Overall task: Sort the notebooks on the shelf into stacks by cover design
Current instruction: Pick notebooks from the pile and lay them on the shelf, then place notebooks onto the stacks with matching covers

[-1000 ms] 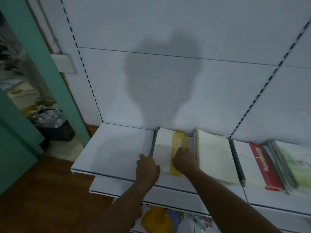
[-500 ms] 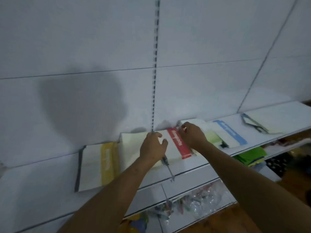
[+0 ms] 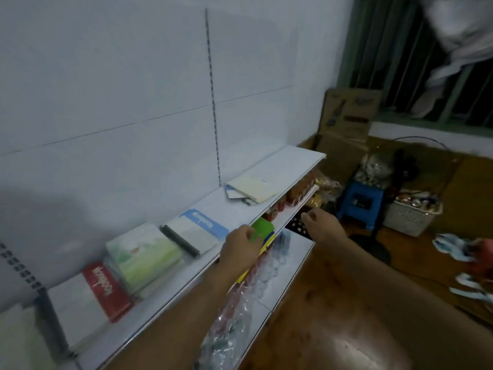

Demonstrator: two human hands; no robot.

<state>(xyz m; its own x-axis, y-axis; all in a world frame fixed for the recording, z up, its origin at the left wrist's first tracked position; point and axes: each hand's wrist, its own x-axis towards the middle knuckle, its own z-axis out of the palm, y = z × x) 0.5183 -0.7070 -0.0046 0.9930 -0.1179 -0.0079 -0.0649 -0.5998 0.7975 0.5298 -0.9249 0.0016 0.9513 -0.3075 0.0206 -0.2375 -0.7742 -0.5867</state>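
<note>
Notebooks lie in a row along the white shelf (image 3: 240, 212): a red-banded one (image 3: 106, 292) toward its left end, a green-covered stack (image 3: 145, 253) just right of it, then a blue-banded one (image 3: 197, 231), and a pale loose pile (image 3: 252, 192) further along toward the shelf's right end. Both hands hang in front of the shelf's edge, holding nothing. The left hand (image 3: 240, 252) has loosely bent fingers; the right hand (image 3: 320, 225) is relaxed, fingers slightly curled, off the shelf.
</note>
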